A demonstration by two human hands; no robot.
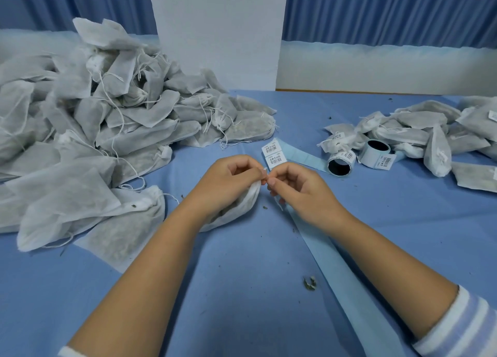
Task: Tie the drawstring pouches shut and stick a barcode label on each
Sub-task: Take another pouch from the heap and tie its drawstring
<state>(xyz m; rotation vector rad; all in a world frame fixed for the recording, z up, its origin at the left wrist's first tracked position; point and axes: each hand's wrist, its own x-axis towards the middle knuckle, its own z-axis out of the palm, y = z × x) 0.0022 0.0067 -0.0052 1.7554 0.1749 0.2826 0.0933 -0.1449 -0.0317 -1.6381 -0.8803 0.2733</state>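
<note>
Head view: left hand (228, 179) and right hand (298, 187) pinch one pouch's (239, 208) neck; labelled pile (430, 133) small, untied heap (94, 120) large.

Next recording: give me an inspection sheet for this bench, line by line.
Surface: blue cloth, flat, covering the table.
Job's things: pouch in hand; large pile of pouches at left; smaller pile at right, some labelled; two label rolls; barcode labels on a strip; bare backing strip trailing toward the person.
Clutter: dried plant crumbs scattered on the cloth.
Grips: left hand holds the pouch; right hand pinches at its mouth, string not discernible.
Cables: nothing seen.
Surroundings: blue curtains, white panel behind.
</note>
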